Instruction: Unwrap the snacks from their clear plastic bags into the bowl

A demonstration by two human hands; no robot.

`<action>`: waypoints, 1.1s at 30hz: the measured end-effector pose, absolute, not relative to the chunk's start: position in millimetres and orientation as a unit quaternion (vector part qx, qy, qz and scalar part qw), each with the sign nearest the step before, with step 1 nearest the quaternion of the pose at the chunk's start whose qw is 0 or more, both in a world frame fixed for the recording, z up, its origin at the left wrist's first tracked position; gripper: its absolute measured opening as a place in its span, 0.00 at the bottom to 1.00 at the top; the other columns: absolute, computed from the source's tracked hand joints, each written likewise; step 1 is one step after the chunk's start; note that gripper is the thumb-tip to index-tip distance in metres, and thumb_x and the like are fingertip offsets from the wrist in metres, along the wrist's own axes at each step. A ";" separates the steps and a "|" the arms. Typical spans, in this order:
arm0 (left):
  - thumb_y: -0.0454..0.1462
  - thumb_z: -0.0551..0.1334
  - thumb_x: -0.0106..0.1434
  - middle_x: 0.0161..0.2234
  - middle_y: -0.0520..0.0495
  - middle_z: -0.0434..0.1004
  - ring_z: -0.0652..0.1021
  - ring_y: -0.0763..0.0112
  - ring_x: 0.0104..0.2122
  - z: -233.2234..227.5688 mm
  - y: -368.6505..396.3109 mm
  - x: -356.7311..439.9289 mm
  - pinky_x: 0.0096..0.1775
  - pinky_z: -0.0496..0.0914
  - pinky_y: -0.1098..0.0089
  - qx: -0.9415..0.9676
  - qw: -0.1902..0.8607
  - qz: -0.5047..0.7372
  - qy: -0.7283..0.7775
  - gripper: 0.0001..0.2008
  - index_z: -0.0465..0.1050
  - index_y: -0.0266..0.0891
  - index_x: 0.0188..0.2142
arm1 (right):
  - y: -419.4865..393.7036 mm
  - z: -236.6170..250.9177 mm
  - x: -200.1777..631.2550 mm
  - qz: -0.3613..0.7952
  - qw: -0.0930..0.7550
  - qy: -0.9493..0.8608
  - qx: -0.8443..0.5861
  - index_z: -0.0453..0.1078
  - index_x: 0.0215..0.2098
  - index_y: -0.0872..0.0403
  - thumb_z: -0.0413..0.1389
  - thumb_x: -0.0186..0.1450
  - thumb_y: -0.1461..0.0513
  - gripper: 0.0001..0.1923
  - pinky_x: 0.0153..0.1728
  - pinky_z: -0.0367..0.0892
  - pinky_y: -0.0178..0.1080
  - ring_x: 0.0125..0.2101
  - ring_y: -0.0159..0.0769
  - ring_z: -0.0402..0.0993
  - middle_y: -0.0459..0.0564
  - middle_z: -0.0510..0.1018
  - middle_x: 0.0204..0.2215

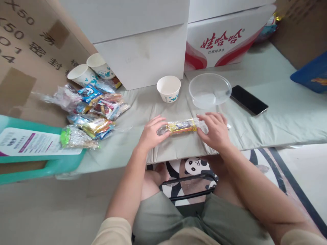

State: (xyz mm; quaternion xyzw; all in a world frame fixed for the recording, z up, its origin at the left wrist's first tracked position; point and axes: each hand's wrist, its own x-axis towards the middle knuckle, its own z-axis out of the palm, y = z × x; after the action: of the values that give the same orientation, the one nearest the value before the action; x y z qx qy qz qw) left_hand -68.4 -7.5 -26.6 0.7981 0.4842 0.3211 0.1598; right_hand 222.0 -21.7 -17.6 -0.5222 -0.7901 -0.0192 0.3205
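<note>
My left hand point(152, 131) and my right hand point(214, 129) both grip a rolled clear plastic bag of wrapped snacks point(182, 126), one hand at each end. The roll lies sideways on the pale green mat point(268, 112), near its front edge. Yellow and blue wrappers show through the plastic. A white paper cup point(169, 88) and a clear round plastic bowl point(209, 90) stand just behind the roll.
A pile of snack packets in clear bags point(89, 114) lies to the left, with two paper cups point(89, 72) behind it. A black phone point(249, 100) lies right of the bowl. White boxes point(143, 54), a red-and-white carton point(224, 41), cardboard point(30, 51) and a teal stool point(38, 153) surround the mat.
</note>
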 end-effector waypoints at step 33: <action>0.44 0.67 0.63 0.40 0.47 0.84 0.80 0.60 0.43 6.8 -29.7 -47.8 0.48 0.67 0.61 0.795 0.253 0.203 0.513 0.08 0.80 0.44 0.36 | -53.5 20.1 216.4 0.006 0.247 -0.879 -0.409 0.73 0.31 0.49 0.52 0.68 0.64 0.11 0.44 0.59 0.46 0.42 0.41 0.76 0.46 0.84 0.34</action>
State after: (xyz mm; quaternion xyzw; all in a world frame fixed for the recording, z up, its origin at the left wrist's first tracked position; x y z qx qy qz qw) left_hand -47.8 -29.7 6.8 0.7948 0.5129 0.2034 0.2526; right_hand 216.4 -53.5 20.1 -0.4091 -0.8785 0.0065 0.2467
